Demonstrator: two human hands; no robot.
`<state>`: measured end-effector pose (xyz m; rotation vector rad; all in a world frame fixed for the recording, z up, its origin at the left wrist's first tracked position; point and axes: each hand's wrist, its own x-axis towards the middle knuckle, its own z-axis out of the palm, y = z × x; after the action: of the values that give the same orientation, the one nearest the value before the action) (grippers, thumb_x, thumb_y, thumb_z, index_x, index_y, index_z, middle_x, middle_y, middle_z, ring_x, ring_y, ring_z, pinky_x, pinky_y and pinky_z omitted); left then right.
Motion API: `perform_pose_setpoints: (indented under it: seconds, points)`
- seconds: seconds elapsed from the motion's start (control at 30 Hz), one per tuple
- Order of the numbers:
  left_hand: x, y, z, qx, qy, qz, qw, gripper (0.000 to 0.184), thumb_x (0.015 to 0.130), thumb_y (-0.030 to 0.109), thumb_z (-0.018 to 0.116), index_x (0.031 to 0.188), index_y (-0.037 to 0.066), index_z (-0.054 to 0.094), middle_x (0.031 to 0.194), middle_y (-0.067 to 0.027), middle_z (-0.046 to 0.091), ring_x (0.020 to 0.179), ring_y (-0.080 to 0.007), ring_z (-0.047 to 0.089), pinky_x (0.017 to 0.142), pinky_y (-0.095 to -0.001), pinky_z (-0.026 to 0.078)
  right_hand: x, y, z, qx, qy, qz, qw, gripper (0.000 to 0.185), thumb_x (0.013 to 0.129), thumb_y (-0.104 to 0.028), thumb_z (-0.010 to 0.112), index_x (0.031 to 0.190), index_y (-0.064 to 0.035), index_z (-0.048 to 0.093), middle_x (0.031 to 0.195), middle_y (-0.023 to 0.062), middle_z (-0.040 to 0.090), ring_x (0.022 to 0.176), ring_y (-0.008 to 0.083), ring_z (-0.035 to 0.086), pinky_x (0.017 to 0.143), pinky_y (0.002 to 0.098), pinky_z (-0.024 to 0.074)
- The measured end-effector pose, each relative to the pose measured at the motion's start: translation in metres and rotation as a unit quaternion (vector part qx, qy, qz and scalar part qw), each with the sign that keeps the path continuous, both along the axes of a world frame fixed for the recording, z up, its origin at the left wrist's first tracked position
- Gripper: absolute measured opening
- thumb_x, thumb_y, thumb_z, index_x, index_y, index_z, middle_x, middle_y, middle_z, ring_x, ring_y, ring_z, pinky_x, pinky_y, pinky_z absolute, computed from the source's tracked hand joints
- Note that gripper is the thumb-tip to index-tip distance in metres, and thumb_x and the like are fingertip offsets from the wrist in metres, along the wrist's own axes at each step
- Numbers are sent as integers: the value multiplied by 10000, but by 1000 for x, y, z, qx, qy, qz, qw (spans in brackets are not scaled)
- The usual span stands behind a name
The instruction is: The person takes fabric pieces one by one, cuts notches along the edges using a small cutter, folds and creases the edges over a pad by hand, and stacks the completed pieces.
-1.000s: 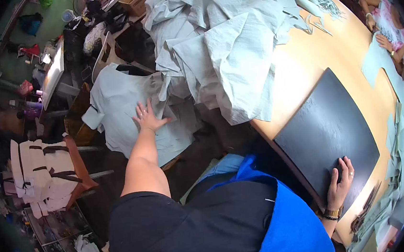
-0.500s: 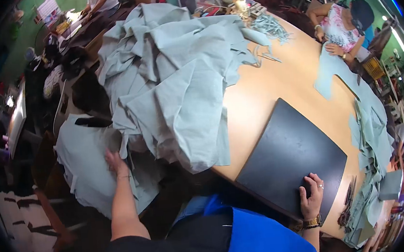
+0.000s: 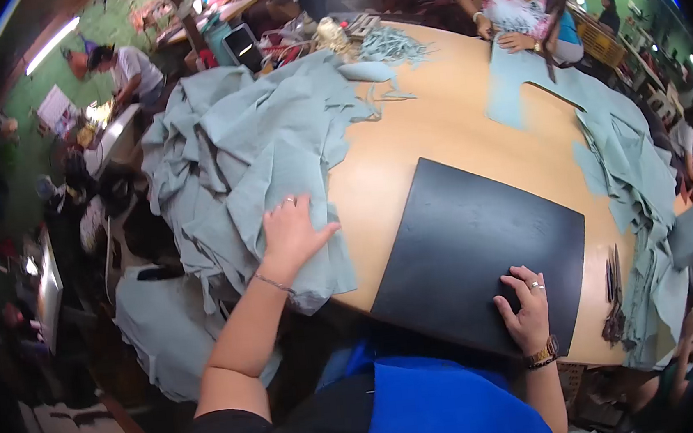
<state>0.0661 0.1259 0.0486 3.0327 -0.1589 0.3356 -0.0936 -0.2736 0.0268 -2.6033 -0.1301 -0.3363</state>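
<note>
My left hand (image 3: 292,231) lies with fingers spread on a large rumpled pile of grey-green leather (image 3: 234,156) at the table's left edge. The thumb points right and a ring shows on one finger. My right hand (image 3: 525,308) rests on a black square board (image 3: 481,246), its fingers apart and bent a little, with nothing in them. A pair of scissors (image 3: 613,300) lies to the right of the board. Below the pile, another piece of the leather (image 3: 166,323) hangs lower left, off the table.
Across the tan table (image 3: 443,101), a person (image 3: 514,12) handles a flat leather piece (image 3: 509,91). More leather sheets (image 3: 643,215) are heaped along the right edge. Thin offcuts (image 3: 389,45) and a phone (image 3: 244,48) are at the back. Another person (image 3: 132,74) works at far left.
My left hand has moved up and right, from the hanging leather onto the pile on the table. My right hand stays on the black board. The view has shifted.
</note>
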Motion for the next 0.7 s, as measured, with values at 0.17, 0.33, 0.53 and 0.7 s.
perform_pose_setpoints:
  seconds: [0.17, 0.33, 0.53, 0.7]
  points:
    - [23, -4, -6, -62, 11, 34, 997, 261, 892, 321, 653, 957, 68, 646, 997, -144, 682, 859, -366, 662, 738, -459, 504, -2, -7, -4, 21, -18, 1, 1000, 351, 801, -266, 771, 1096, -106, 667, 1234, 94, 609, 1222, 333, 547, 1097, 581, 318]
    - [20, -40, 34, -245, -57, 40, 967, 206, 949, 230, 599, 978, 31, 647, 886, -153, 686, 818, -354, 658, 680, -440, 492, -4, -12, -4, 37, -20, 3, 999, 342, 823, -305, 757, 1088, -106, 674, 1237, 90, 610, 1235, 318, 538, 1100, 570, 319]
    - [7, -155, 28, -358, -129, -238, 894, 168, 985, 169, 564, 988, 16, 632, 974, -152, 689, 817, -323, 661, 710, -404, 504, -6, -16, -1, 92, -12, 6, 996, 430, 889, -333, 695, 1234, -97, 598, 1277, 128, 588, 1247, 332, 525, 1105, 570, 320]
    - [-93, -226, -2, -112, 40, -566, 816, 168, 847, 178, 713, 996, 133, 649, 1189, -49, 665, 1123, -245, 634, 987, -500, 442, -6, -28, -14, 300, -158, -71, 938, 497, 930, -251, 650, 1354, -49, 487, 1337, 224, 509, 1242, 377, 499, 1091, 467, 358]
